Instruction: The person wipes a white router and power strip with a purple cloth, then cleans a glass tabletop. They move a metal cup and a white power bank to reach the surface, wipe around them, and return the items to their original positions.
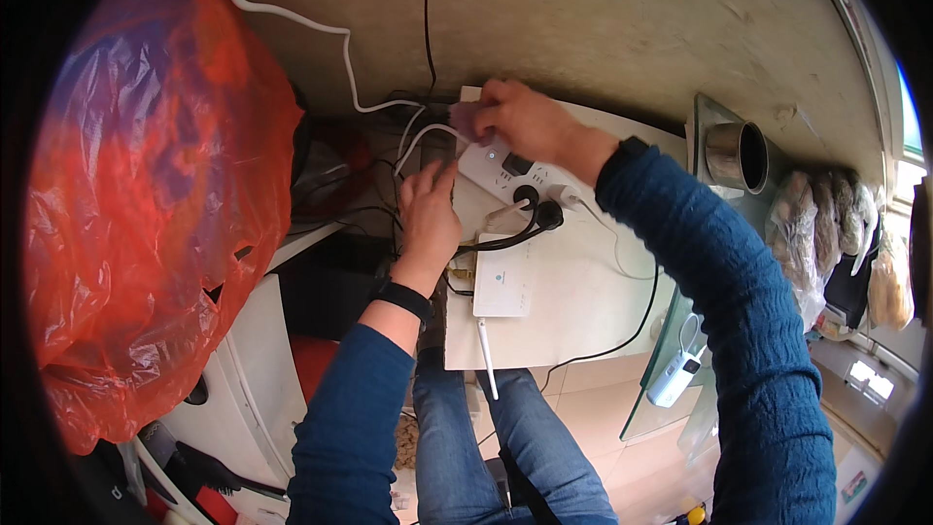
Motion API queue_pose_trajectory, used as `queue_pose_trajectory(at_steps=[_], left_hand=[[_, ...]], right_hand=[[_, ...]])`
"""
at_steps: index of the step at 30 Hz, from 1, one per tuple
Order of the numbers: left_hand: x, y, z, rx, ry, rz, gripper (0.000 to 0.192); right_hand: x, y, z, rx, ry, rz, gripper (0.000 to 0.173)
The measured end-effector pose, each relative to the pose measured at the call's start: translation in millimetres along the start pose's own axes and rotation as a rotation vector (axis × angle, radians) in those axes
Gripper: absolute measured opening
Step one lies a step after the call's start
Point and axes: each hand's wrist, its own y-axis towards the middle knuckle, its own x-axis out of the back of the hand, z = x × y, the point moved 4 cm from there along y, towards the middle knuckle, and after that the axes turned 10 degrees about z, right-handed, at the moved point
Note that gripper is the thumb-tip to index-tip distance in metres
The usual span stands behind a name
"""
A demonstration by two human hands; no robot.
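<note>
My right hand (521, 120) holds a crumpled purplish cloth (469, 119) against the corner of a white tabletop (583, 321), just above a white power strip (485, 164). Two black plugs (538, 206) and a white charger (565, 195) sit at the strip's lower right end. Below and left of the strip, my left hand (430, 219) is at the table's left edge, fingers spread, with nothing seen in it. A white router (503, 275) with an antenna (487, 357) lies on the tabletop, black cables crossing its upper edge.
A large red plastic bag (160, 219) bulges at the left. White and black cables run down the wall. At the right are a glass shelf (656, 394) with a light blue power bank (674, 379), a metal cup (738, 157) and hanging plastic bags (798, 240).
</note>
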Motion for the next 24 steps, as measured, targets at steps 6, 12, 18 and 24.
queue_pose_trajectory(at_steps=[6, 12, 18, 24], left_hand=[[12, 1, 0, 0.073, -0.282, -0.201, 0.073], [19, -3, -4, 0.028, -0.264, -0.123, 0.068], [28, -6, 7, 0.094, -0.384, -0.162, 0.065], [40, 0, -1, -0.153, -0.188, -0.102, 0.069]], right_hand=[[-41, 6, 43, -0.199, 0.143, 0.09, 0.022], [-62, 24, 63, -0.397, -0.136, 0.434, 0.023], [-38, 29, 71, -0.344, 0.395, 0.449, 0.018], [18, -41, 63, -0.458, 0.881, -0.395, 0.031]])
